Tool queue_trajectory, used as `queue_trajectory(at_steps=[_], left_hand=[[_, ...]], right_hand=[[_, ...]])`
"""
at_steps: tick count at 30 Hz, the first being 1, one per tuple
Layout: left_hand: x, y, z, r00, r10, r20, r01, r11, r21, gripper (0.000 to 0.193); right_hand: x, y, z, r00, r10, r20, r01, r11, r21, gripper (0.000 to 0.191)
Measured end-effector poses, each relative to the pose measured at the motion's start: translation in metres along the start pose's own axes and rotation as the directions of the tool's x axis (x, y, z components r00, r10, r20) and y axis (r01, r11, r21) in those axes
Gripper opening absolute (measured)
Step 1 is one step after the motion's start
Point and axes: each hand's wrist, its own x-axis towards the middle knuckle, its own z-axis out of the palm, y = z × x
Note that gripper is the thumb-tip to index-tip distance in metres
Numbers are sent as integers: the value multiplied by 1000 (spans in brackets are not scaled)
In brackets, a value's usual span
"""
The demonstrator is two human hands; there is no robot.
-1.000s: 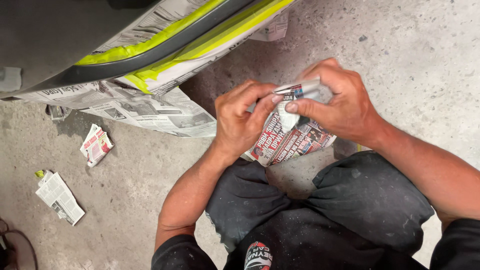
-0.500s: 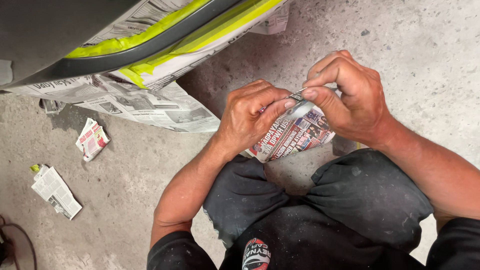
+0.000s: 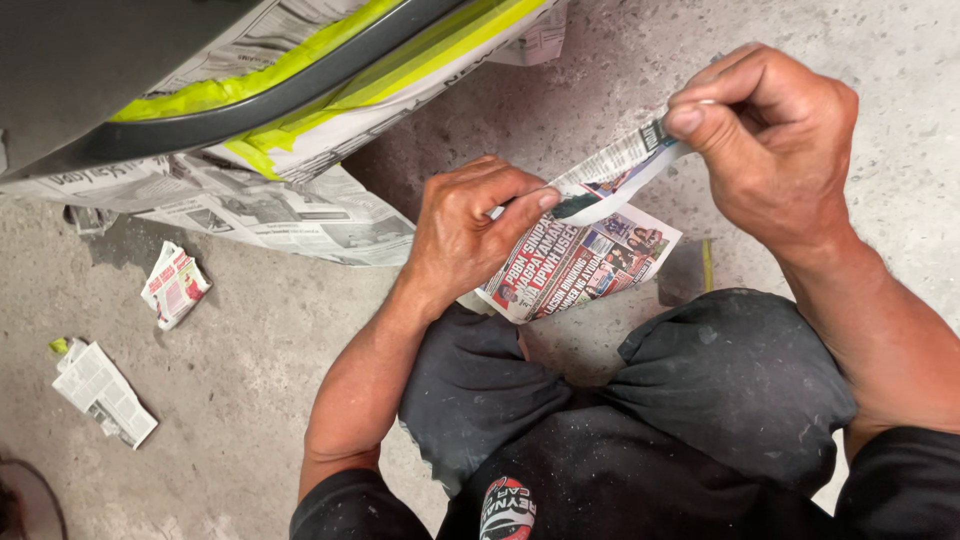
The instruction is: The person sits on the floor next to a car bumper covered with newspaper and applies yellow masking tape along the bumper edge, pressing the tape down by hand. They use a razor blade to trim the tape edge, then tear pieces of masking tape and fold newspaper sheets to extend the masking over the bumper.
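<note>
Head-cam view looking down at a person crouching on a concrete floor (image 3: 880,60). Nearest the camera, the person's knees in dark, dusty trousers (image 3: 720,390) are filling the bottom of the frame.

Just above the knees, both hands are working a folded piece of newspaper (image 3: 580,265) w/ colourful print. The left hand (image 3: 465,235) is clenching around the sheet's left edge, thumb pressing on top. The right hand (image 3: 770,140) is sitting higher & to the right, thumb & forefinger pinching a narrow strip (image 3: 625,170) of the same paper. The strip is stretching taut btwn the two hands, still joined to the sheet near the left thumb. The sheet itself is hanging over the floor, just in front of the knees.

Further left, two crumpled newspaper scraps are lying on the floor, well apart from the hands: a small reddish one (image 3: 175,285) & a paler one (image 3: 100,390) w/ a bit of yellow-green tape on it.

Farthest, at top left, a dark curved vehicle panel (image 3: 150,60) is showing, w/ masking newspaper (image 3: 290,215) hanging beneath it & yellow-green tape (image 3: 400,75) running along its edge.
</note>
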Motion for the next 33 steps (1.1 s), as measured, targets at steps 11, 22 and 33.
queue_trajectory(at_steps=[11, 22, 33], left_hand=[[8, 1, 12, 988, 156, -5, -155, 986, 58, 38], [19, 16, 13, 918, 332, 218, -345, 938, 24, 58], [16, 22, 19, 911, 317, 266, -360, 924, 133, 29]], right_hand=[[1, 65, -15, 898, 255, 358, -436, 621, 651, 10], [-8, 92, 19, 706, 216, 674, -706, 298, 643, 19], [-2, 70, 35, 654, 257, 711, -676, 620, 398, 26]])
